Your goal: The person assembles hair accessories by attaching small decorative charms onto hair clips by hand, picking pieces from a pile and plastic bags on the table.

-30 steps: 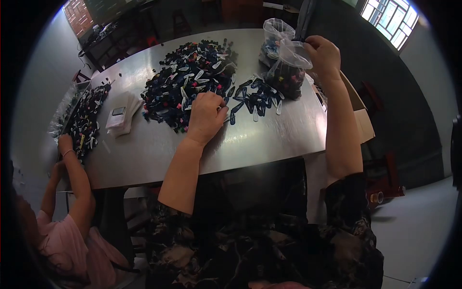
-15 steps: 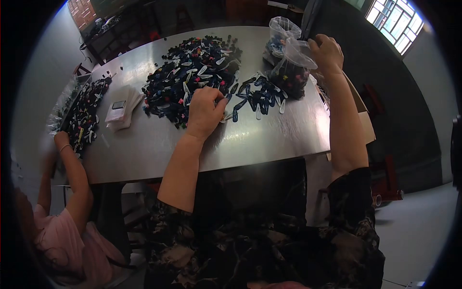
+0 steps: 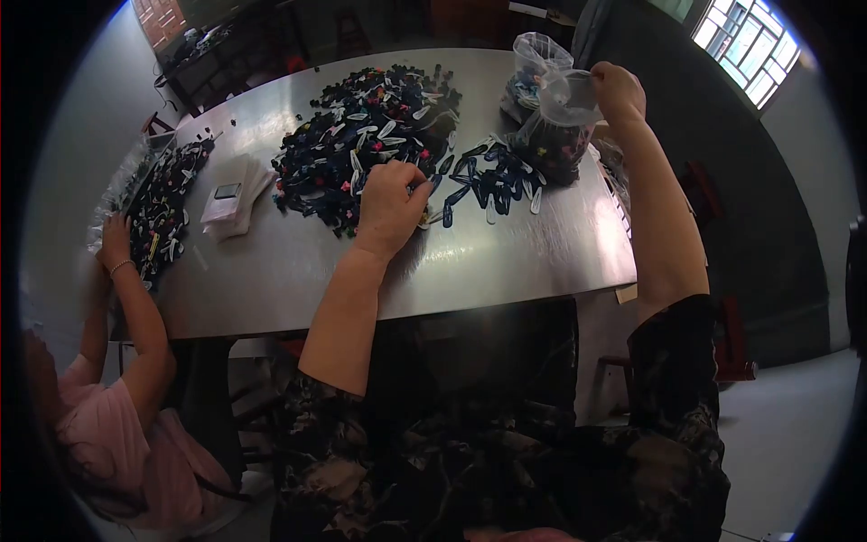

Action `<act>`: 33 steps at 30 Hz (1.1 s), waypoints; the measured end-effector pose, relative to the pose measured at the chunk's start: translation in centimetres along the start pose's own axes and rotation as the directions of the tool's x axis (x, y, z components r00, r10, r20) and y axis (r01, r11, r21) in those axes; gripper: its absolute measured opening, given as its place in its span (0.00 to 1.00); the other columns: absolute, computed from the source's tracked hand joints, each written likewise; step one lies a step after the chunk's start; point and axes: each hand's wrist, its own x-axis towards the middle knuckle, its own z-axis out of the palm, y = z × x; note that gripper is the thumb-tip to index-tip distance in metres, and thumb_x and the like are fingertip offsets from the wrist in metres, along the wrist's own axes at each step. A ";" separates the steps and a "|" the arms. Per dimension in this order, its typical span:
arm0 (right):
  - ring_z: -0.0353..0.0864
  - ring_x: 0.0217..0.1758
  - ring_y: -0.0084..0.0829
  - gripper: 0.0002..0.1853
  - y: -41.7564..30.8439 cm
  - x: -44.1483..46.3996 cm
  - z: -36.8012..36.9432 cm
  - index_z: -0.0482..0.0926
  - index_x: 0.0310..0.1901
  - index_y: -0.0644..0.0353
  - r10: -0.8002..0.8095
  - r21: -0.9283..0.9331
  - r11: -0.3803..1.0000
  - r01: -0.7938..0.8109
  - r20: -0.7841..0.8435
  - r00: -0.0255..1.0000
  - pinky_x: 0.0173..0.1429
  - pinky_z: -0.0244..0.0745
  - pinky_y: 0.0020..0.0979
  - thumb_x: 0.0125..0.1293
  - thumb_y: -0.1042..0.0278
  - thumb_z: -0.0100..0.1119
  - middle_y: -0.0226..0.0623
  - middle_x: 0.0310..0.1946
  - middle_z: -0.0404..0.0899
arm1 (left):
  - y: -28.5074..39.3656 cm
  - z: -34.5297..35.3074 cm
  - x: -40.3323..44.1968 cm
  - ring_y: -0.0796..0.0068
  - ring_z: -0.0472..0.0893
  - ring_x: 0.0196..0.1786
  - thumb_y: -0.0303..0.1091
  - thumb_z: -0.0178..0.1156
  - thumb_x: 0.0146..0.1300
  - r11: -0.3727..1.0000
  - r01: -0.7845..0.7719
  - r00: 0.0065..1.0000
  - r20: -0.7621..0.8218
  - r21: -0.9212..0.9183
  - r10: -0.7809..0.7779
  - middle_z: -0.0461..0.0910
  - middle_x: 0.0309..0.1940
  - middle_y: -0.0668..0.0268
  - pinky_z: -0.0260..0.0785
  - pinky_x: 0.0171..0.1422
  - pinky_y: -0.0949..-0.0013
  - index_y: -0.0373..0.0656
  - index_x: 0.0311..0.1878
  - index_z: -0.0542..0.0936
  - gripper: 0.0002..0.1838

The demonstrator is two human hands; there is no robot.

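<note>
My left hand (image 3: 390, 203) is closed at the near edge of a big pile of mixed hair clips (image 3: 361, 149), with a dark snap hair clip (image 3: 435, 182) between thumb and fingers. To its right lies a smaller spread of dark and white snap clips (image 3: 495, 185). My right hand (image 3: 621, 93) pinches the rim of a clear plastic bag (image 3: 571, 99), whose mouth is spread. Dark clips with some coloured pieces show inside its lower part. Behind it stands another clear bag (image 3: 540, 56) with bluish contents.
A stack of clear packets (image 3: 233, 203) lies on the metal table (image 3: 452, 285), left of the pile. At far left, a person in a pink top (image 3: 113, 420) has their hands at a plastic bag (image 3: 122, 185) beside another clip pile (image 3: 167, 212). A red stool (image 3: 709, 194) stands at right.
My right hand has pulled the bag's rim up and to the right, and the mouth has widened. My left hand stays almost in place. The other person's hand has moved up slightly.
</note>
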 end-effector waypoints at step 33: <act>0.83 0.44 0.46 0.08 -15.6 -18.5 6.2 0.86 0.40 0.52 -0.610 0.768 0.533 0.354 0.058 0.790 0.48 0.78 0.44 0.61 0.62 0.65 0.37 0.38 0.80 | 2.2 -2.4 -1.7 0.53 0.81 0.42 0.35 0.69 0.55 0.986 0.148 0.972 0.173 0.082 -0.160 0.79 0.34 0.58 0.73 0.47 0.56 0.41 0.34 0.81 0.09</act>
